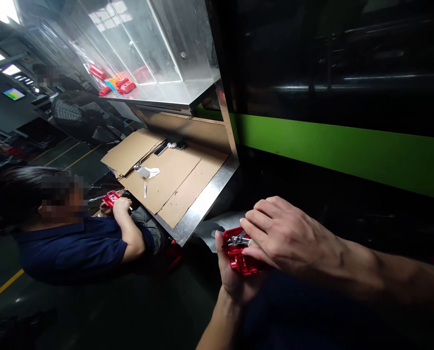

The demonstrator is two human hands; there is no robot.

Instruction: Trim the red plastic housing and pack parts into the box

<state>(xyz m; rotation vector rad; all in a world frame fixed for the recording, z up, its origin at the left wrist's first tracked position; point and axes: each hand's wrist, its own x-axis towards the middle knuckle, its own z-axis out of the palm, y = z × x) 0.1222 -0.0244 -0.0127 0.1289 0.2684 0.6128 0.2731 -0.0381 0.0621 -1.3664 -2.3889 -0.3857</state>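
Note:
My left hand (233, 279) is wrapped from below round a red plastic part (246, 262) with a hollow, ribbed inside facing up. Over it, my right hand (278, 233) grips a small pair of metal nippers (237, 239); the handles are mostly hidden under my fingers. The jaws of the nippers lie inside the upper hollow of the red part. Whether the blades touch the plastic I cannot tell.
A co-worker (74, 243) sits at the left, holding another red part (111, 198). Between us stands a cardboard-covered metal table (202, 199) with a phone (161, 148) and a small bottle (142, 171). Red parts (125, 86) lie on a raised metal shelf (165, 97). A green-striped machine (329, 146) borders the right.

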